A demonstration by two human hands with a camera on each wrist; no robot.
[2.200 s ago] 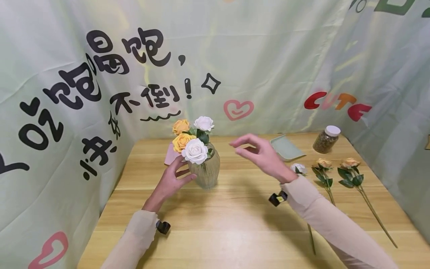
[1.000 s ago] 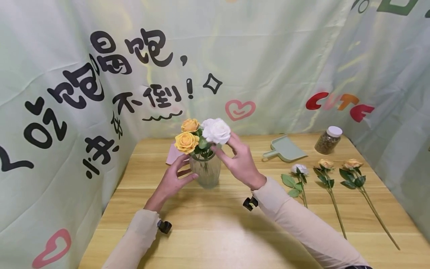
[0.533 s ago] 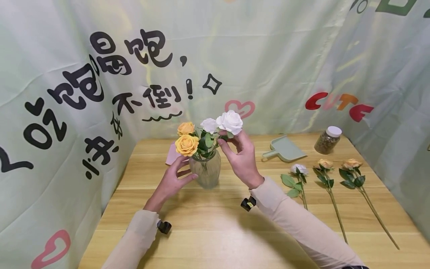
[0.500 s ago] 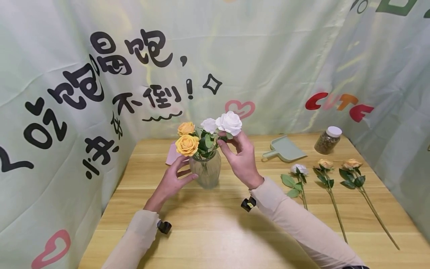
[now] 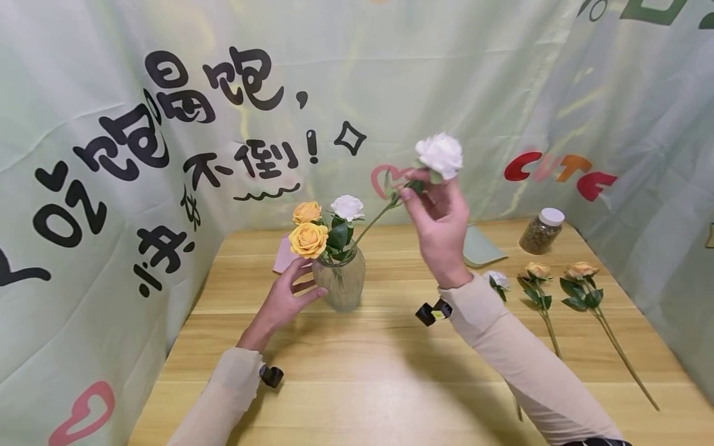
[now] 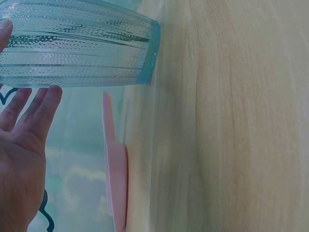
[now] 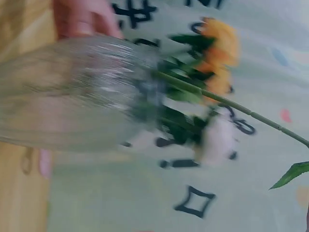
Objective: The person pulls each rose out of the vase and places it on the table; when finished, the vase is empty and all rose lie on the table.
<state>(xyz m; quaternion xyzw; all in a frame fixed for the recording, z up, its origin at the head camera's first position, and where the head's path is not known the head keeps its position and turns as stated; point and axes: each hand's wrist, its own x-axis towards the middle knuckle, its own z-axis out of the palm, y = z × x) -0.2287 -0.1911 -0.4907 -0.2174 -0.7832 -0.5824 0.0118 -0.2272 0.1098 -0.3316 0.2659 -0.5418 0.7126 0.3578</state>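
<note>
A clear ribbed glass vase (image 5: 341, 290) stands upright on the wooden table. My left hand (image 5: 287, 297) holds its left side, thumb in front and fingers behind; the left wrist view shows the vase (image 6: 82, 48) between thumb and fingers. Two yellow-orange roses (image 5: 308, 240) and a white rose (image 5: 347, 208) stand in it. Above and right of the vase, my right hand (image 5: 443, 232) pinches another white rose (image 5: 440, 156) just under its bloom. That rose's stem slants down into the vase mouth, as the right wrist view also shows with the stem (image 7: 231, 104).
Right of the vase lie a white rose (image 5: 496, 280) and two orange roses (image 5: 535, 271) with long stems. A grey-green dustpan (image 5: 484, 248) and a white-lidded jar (image 5: 541, 234) are behind them. A flat pink object (image 5: 282, 253) is behind the vase. Printed cloth walls enclose the table.
My right hand came in from the right, took the front white rose and drew it up and rightward, its stem sliding partly out of the vase. My left hand stayed on the vase.
</note>
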